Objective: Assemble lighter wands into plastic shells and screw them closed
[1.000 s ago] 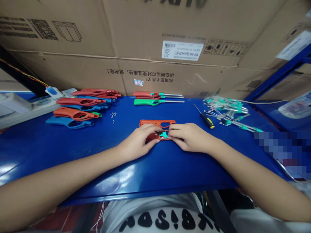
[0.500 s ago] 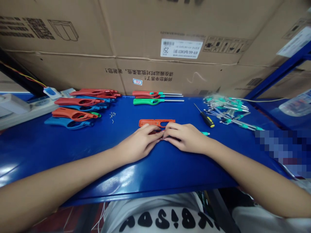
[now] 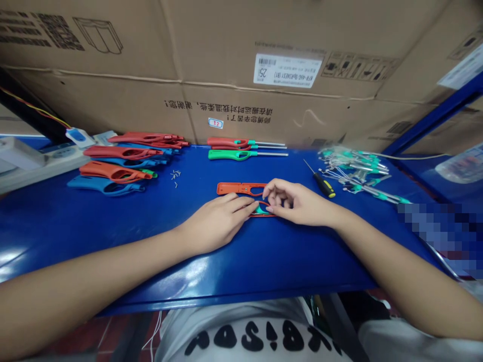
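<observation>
An orange lighter half [image 3: 263, 214] with a green part inside lies on the blue table, mostly covered by my left hand [image 3: 219, 221], whose closed fingers hold it down at its left part. Just right of it, my right hand [image 3: 292, 201] has curled fingers, its thumb near the loop of that half; whether anything is pinched there is too small to tell. Behind both hands lies another orange shell half [image 3: 236, 189], its right end beside my right fingertips.
Red, orange and blue shells [image 3: 109, 172] are piled at left, near small screws [image 3: 175, 176]. Finished-looking lighters [image 3: 230, 155] lie at the back. A screwdriver [image 3: 323, 184] and metal tubes with green parts [image 3: 362, 163] are at right. A cardboard box [image 3: 219, 55] stands behind.
My right hand has moved slightly up and right, off the fingers of my left hand, uncovering the green part and loop. My left hand has flattened over the shell half.
</observation>
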Motion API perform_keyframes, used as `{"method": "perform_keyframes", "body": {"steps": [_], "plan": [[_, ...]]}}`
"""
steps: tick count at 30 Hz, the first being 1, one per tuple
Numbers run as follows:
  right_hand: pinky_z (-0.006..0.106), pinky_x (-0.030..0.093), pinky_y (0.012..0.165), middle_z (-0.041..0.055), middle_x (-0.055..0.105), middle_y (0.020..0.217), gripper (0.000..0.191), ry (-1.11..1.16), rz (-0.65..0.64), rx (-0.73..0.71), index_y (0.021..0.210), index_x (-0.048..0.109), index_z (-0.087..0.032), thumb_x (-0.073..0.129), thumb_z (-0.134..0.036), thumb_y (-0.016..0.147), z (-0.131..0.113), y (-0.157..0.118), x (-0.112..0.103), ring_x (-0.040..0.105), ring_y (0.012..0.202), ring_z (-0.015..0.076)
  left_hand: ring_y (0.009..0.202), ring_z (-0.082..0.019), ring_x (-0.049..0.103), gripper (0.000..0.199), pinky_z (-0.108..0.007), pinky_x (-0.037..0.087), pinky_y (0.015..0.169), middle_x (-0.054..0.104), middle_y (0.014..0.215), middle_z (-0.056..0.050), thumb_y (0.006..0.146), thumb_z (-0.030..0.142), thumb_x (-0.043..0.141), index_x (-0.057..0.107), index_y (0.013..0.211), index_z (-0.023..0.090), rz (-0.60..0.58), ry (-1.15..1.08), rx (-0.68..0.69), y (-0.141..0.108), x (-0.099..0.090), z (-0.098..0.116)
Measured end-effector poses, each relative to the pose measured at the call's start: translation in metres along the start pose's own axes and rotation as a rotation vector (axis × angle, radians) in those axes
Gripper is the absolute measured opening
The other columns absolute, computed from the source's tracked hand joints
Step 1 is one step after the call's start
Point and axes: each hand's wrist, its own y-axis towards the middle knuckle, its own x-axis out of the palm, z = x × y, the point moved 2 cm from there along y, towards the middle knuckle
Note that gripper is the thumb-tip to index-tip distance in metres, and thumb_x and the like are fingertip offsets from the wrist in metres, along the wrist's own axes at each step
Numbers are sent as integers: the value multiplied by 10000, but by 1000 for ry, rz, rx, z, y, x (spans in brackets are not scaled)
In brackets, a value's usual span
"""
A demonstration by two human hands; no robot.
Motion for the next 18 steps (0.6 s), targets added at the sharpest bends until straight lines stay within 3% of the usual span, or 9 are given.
{"method": "perform_keyframes", "body": {"steps": [6,11,18], "plan": [[224,416,584,-7,575,744,13,-210,-23,-140,872,652,-156,653,-161,861,-5,-1,1,504,634,98,1107,-246,618,297,-407,555,954,665,1265,-98,1015,179,473,617,1273,160,43,-111,-9,-1,0,-1],[223,437,603,19,624,833,47,-241,-47,-195,879,676,-154,637,-130,869,-6,-4,-2,538,659,98,1129,-213,593,185,-376,513,1002,653,1171,-94,995,156,522,639,1136,166,113,-338,-73,-1,4,-5],[219,437,597,14,602,852,110,-279,-27,-171,861,647,-165,615,-66,827,-4,-8,-9,538,661,99,1133,-236,568,208,-420,496,995,614,1213,-106,989,140,524,653,1144,188,135,-301,-66,-1,4,-3]]}}
